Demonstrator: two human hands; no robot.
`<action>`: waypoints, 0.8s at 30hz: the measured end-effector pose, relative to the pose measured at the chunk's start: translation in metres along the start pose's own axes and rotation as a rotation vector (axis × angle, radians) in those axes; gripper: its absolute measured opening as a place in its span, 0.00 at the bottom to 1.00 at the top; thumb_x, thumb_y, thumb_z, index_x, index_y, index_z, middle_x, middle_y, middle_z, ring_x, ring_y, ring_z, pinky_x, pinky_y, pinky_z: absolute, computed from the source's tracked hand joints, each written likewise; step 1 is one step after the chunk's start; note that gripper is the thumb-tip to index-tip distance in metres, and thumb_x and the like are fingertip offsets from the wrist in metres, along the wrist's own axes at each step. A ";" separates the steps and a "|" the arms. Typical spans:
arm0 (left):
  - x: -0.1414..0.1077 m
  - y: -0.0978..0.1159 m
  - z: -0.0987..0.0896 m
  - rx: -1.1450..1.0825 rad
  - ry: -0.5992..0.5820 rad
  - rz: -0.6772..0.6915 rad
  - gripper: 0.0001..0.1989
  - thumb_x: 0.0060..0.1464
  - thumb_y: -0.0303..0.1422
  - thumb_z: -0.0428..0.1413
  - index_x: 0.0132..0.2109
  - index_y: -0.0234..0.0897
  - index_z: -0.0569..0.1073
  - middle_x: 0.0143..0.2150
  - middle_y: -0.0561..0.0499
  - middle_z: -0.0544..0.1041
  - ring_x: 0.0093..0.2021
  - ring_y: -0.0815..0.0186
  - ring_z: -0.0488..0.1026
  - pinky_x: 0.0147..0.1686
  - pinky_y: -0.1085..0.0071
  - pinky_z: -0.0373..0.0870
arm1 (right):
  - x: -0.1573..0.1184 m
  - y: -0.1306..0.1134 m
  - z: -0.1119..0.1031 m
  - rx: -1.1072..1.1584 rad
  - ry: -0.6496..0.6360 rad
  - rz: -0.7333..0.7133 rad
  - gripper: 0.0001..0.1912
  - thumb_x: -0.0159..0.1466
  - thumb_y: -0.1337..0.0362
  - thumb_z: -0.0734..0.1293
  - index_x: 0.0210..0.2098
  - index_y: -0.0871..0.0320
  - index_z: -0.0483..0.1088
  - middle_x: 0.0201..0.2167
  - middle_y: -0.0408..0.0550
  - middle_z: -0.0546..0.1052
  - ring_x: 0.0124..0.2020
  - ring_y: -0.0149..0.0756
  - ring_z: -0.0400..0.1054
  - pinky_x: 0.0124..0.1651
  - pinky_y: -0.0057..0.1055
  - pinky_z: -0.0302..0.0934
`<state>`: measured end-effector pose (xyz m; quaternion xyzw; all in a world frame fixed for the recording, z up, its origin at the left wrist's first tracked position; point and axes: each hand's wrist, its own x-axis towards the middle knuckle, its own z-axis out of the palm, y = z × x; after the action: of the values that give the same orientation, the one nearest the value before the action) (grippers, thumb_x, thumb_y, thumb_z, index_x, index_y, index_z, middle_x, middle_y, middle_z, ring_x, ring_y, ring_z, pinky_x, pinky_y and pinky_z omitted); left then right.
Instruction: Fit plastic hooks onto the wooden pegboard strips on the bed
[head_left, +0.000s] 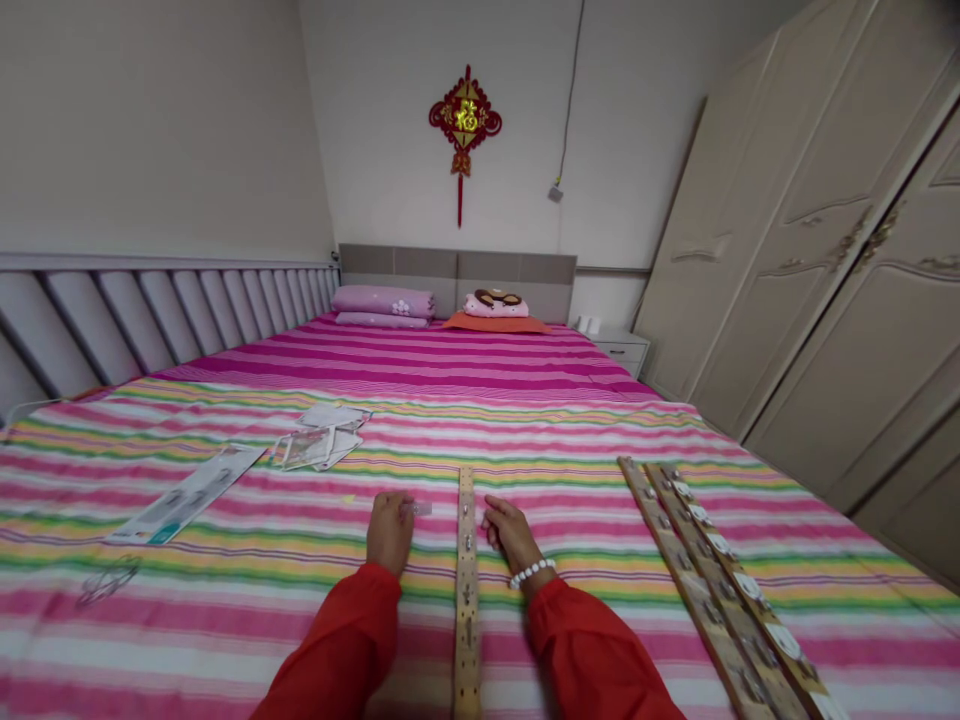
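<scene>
A narrow wooden strip (pixel 466 575) lies lengthwise in front of me on the striped bedspread, with small holes and several small metal pieces along it. Left of its far part, my left hand (pixel 388 532) pinches a small clear plastic piece (pixel 420 509), possibly a little bag. On the other side of the strip is my right hand (pixel 511 532), a white bead bracelet on its wrist. Its fingers are curled close together near the strip; whatever they might hold is too small to make out.
At right lie two longer wooden strips (pixel 686 570) bearing metal pieces and white round cards. At left are a long printed card (pixel 187 495), a pile of clear packets (pixel 322 440) and a tangle of thin loops (pixel 110 578). Pillows (pixel 384 301) rest by the headboard.
</scene>
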<state>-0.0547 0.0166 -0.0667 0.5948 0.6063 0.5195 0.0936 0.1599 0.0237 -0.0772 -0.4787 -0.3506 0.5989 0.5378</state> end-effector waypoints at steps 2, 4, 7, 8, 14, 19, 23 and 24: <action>-0.005 0.003 -0.004 -0.039 -0.009 0.013 0.08 0.45 0.31 0.51 0.30 0.36 0.75 0.32 0.47 0.69 0.31 0.64 0.70 0.35 0.65 0.72 | -0.004 0.000 -0.001 0.006 0.007 -0.005 0.26 0.48 0.66 0.67 0.47 0.67 0.69 0.13 0.36 0.69 0.10 0.24 0.55 0.13 0.21 0.45; -0.012 0.006 -0.010 -0.087 -0.010 0.027 0.07 0.46 0.32 0.52 0.28 0.38 0.74 0.31 0.48 0.70 0.30 0.64 0.70 0.32 0.66 0.72 | -0.008 -0.001 -0.001 0.015 0.014 -0.016 0.23 0.47 0.66 0.67 0.44 0.66 0.70 0.13 0.37 0.70 0.11 0.24 0.56 0.14 0.21 0.46; -0.026 0.013 -0.021 -0.150 0.001 0.041 0.07 0.46 0.34 0.53 0.27 0.39 0.75 0.33 0.47 0.72 0.34 0.62 0.72 0.33 0.68 0.73 | -0.017 -0.002 -0.003 0.032 0.027 -0.040 0.18 0.47 0.65 0.68 0.38 0.64 0.70 0.14 0.37 0.70 0.11 0.24 0.57 0.14 0.21 0.47; -0.030 0.016 -0.025 -0.168 0.002 0.048 0.07 0.47 0.35 0.54 0.28 0.39 0.75 0.34 0.46 0.73 0.36 0.61 0.73 0.34 0.67 0.73 | -0.020 -0.003 -0.003 0.036 0.033 -0.048 0.17 0.47 0.64 0.68 0.37 0.63 0.71 0.14 0.37 0.69 0.11 0.24 0.57 0.14 0.21 0.47; -0.050 0.045 -0.047 -0.226 -0.003 0.089 0.09 0.51 0.37 0.54 0.30 0.40 0.76 0.39 0.46 0.75 0.42 0.61 0.74 0.38 0.67 0.74 | -0.045 -0.018 -0.001 0.018 0.055 -0.120 0.12 0.47 0.59 0.70 0.28 0.61 0.71 0.13 0.36 0.68 0.11 0.21 0.51 0.13 0.21 0.40; -0.062 0.075 -0.051 -0.242 0.050 0.132 0.08 0.52 0.37 0.54 0.31 0.41 0.76 0.37 0.46 0.75 0.41 0.61 0.74 0.39 0.67 0.74 | -0.077 -0.038 0.016 -0.010 -0.097 -0.119 0.15 0.47 0.54 0.73 0.23 0.60 0.71 0.15 0.38 0.69 0.11 0.21 0.52 0.13 0.22 0.43; -0.075 0.088 -0.047 -0.224 0.114 0.155 0.08 0.53 0.38 0.55 0.33 0.42 0.76 0.38 0.47 0.76 0.43 0.60 0.73 0.43 0.64 0.73 | -0.104 -0.044 0.030 0.027 -0.213 -0.064 0.19 0.51 0.50 0.71 0.22 0.60 0.69 0.13 0.37 0.67 0.11 0.22 0.54 0.14 0.21 0.45; -0.079 0.090 -0.046 -0.226 0.126 0.155 0.08 0.53 0.39 0.55 0.33 0.43 0.76 0.39 0.47 0.76 0.43 0.60 0.73 0.43 0.64 0.73 | -0.109 -0.044 0.033 0.034 -0.240 -0.058 0.18 0.50 0.50 0.72 0.23 0.60 0.69 0.13 0.38 0.67 0.11 0.23 0.56 0.14 0.21 0.47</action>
<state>-0.0110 -0.0942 -0.0197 0.5918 0.5008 0.6264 0.0812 0.1382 -0.0724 -0.0044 -0.3839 -0.4161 0.6419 0.5172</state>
